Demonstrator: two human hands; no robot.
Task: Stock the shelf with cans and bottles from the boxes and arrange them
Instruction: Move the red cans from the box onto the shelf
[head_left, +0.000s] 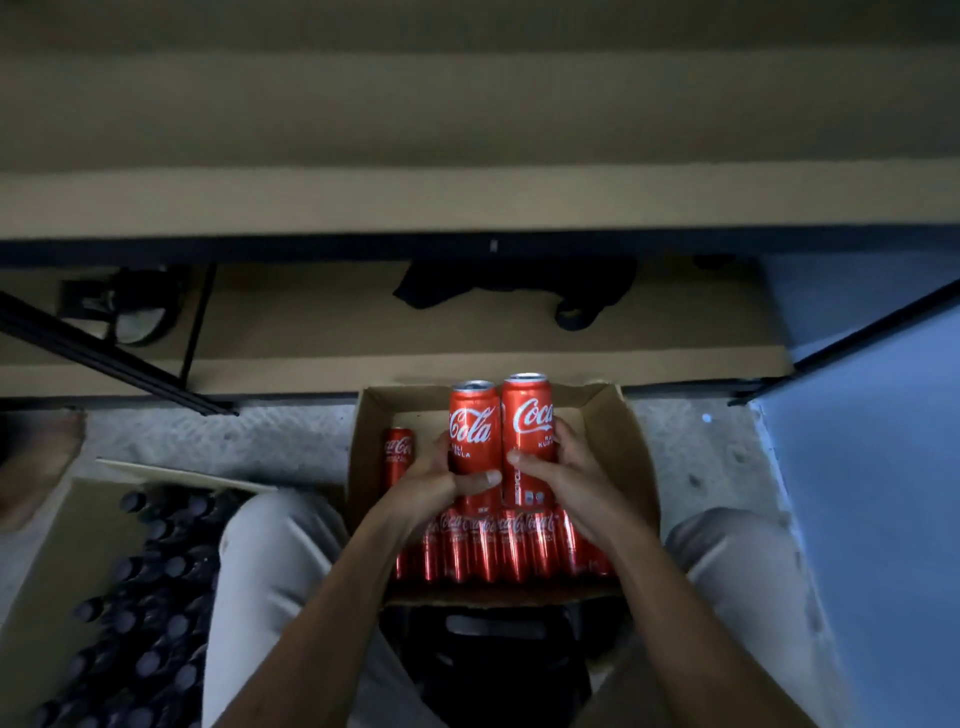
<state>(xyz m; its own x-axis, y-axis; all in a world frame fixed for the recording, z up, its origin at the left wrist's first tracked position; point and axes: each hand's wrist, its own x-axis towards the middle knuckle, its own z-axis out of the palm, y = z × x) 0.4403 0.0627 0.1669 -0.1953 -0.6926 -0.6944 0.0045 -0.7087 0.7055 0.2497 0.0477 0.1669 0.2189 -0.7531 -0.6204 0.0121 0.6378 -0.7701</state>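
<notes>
Beyond both hands runs the long tan shelf with its dark metal edge (467, 202), and under them sits the open brown cardboard box (631, 457) with a row of red cola cans (498, 545). Left hand (431, 486) has its grip wrapped round one tall red cola can (471, 431). Right hand (563, 473) clasps a second tall red can (527, 421), touching the first, both upright above the box.

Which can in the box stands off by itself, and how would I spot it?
Find the open cardboard box between the person's knees. By its left wall stands a lone red can, apart from the packed row nearer the person, and no hand touches it.
</notes>
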